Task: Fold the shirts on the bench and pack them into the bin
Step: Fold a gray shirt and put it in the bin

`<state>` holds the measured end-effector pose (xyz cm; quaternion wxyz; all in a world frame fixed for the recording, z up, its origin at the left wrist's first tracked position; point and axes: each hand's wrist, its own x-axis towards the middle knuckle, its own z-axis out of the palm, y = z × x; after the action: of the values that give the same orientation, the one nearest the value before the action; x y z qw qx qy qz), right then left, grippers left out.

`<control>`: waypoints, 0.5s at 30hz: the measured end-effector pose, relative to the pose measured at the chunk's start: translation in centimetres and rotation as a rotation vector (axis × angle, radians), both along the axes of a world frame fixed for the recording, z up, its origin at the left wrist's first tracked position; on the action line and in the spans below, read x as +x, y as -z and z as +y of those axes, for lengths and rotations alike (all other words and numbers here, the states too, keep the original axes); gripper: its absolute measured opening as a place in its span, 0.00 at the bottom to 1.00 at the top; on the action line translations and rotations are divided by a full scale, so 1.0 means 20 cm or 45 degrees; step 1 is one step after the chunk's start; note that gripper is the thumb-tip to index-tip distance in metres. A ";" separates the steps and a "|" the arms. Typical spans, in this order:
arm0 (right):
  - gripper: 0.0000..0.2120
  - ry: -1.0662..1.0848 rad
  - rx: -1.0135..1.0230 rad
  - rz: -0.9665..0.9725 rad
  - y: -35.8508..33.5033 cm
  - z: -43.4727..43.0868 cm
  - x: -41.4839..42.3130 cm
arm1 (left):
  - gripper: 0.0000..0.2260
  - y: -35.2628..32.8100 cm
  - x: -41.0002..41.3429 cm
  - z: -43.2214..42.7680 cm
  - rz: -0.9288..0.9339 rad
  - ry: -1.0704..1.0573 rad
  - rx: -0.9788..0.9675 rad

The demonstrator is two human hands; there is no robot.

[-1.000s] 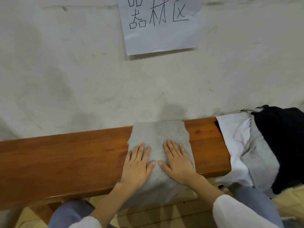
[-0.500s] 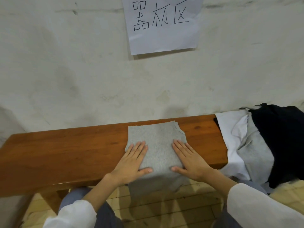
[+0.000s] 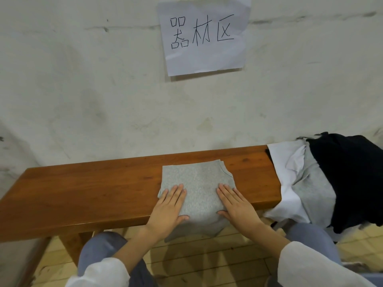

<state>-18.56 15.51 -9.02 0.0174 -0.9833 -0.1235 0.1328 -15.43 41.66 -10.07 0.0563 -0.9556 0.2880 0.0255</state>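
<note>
A folded grey shirt (image 3: 199,183) lies flat on the wooden bench (image 3: 93,189), its near part hanging over the front edge. My left hand (image 3: 169,208) rests palm down on the shirt's left edge, fingers together and extended. My right hand (image 3: 236,206) lies flat on its right edge the same way. Neither hand grips the cloth. A heap of unfolded shirts, white (image 3: 286,183), grey (image 3: 313,189) and black (image 3: 352,175), covers the bench's right end. No bin is in view.
A plastered wall (image 3: 103,90) stands directly behind the bench, with a paper sign (image 3: 203,36) taped to it. My knees in blue-grey trousers (image 3: 99,251) sit under the bench's front edge. The floor (image 3: 207,262) is pale tile.
My hands have slid apart from the shirt's middle to its left and right edges and drawn back toward the front edge. The view has pulled back and up.
</note>
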 end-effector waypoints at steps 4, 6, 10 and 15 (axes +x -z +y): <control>0.35 -0.054 -0.055 -0.165 -0.05 0.00 0.01 | 0.33 -0.05 -0.02 -0.03 -0.042 0.009 0.021; 0.27 -0.108 -0.032 -0.223 -0.10 -0.03 0.03 | 0.30 -0.10 -0.04 -0.05 -0.063 -0.023 0.021; 0.30 -0.473 -0.079 -0.120 -0.14 -0.14 0.06 | 0.36 -0.26 -0.06 -0.05 0.117 0.031 -0.023; 0.12 -0.406 -0.141 0.010 -0.36 -0.09 0.09 | 0.17 -0.47 0.01 -0.01 0.502 0.112 -0.154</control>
<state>-16.85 13.63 -1.87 -0.0576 -0.9501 -0.2704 0.1445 -15.24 41.37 -0.69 -0.0577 -0.9203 0.3360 0.1921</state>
